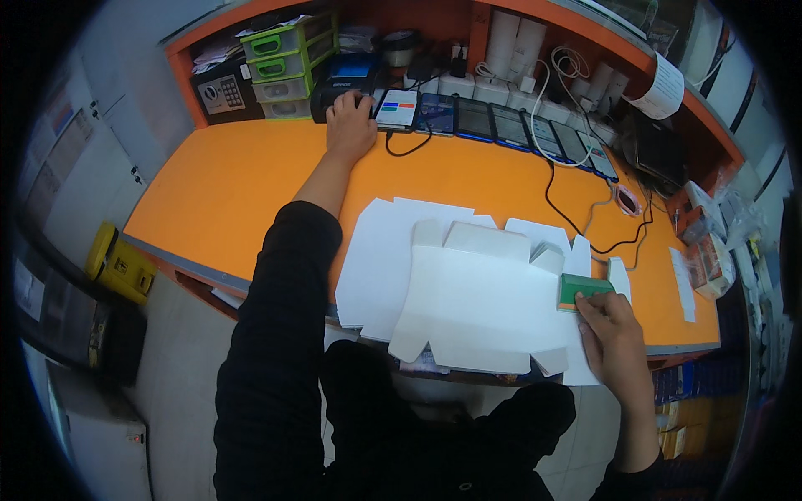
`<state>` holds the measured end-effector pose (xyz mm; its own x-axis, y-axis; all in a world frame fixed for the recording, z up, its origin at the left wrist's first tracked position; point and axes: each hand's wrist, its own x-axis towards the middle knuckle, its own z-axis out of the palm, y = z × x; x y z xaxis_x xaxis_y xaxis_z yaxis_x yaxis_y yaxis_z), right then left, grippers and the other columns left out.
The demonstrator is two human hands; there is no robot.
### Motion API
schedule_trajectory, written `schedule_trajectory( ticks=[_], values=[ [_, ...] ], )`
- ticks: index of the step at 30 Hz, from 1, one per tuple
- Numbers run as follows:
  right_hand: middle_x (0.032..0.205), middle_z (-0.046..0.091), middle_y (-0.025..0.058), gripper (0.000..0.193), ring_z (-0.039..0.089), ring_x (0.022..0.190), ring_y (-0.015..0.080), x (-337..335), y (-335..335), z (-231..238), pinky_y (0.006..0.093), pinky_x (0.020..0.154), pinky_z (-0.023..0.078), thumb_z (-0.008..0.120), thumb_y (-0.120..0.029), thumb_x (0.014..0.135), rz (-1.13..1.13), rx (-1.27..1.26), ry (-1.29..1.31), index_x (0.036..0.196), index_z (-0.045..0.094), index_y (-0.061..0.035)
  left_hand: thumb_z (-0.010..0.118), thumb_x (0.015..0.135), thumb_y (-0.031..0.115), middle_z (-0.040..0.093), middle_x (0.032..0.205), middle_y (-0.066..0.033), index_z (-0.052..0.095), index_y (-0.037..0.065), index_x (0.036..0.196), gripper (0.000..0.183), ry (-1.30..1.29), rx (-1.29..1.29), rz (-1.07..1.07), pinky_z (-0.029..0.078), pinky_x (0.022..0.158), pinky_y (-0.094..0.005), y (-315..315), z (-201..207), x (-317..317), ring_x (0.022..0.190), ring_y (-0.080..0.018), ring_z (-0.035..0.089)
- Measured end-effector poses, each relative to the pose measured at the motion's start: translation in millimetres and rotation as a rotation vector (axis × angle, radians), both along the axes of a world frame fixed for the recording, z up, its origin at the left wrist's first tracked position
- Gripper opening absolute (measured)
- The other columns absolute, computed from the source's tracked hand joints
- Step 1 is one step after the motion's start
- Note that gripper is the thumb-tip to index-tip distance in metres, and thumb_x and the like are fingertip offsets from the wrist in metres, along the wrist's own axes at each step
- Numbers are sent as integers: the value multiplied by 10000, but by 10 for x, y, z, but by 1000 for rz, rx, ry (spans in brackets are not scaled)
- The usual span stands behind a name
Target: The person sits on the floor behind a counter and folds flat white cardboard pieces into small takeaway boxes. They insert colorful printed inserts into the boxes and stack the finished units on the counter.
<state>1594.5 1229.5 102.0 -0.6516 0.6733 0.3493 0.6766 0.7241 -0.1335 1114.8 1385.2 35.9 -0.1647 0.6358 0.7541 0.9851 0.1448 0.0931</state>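
Observation:
My left hand [350,123] reaches far across the orange counter [234,179] and rests on a black printer-like device [338,88] at the back, fingers curled over its front. My right hand [614,334] holds a small green box [582,290] at the right edge of flat white cardboard box blanks [476,292] that lie in front of me. A second white blank [376,250] sits beneath, to the left.
A row of several phones [501,121] lies along the back with cables and white chargers. Green drawer trays [288,58] and a card terminal [221,93] stand at the back left. A tape roll [628,200] and a black cable lie right. A yellow tool [117,263] hangs below the counter's left edge.

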Motion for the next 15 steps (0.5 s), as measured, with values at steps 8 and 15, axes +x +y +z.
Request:
schedule_trajectory(
  ticks=[8,15],
  values=[
    [903,550,156,357,544,837,289,-1,7,3,355,760,466,620,58,732,3,-33,12,1087,627,17,529,704,127,207,1486,-156,605,179,1065,372,111,-67,-58,102,1083,-579,112,12,-57,1388,-375,126],
    [923,558,161,366,551,870,306,2,27,-7,368,767,464,619,60,721,-15,-55,13,1084,627,13,543,719,175,173,1510,-129,693,208,1014,332,177,-95,-25,51,1088,-591,310,2,-194,1405,-369,54]
  ],
)
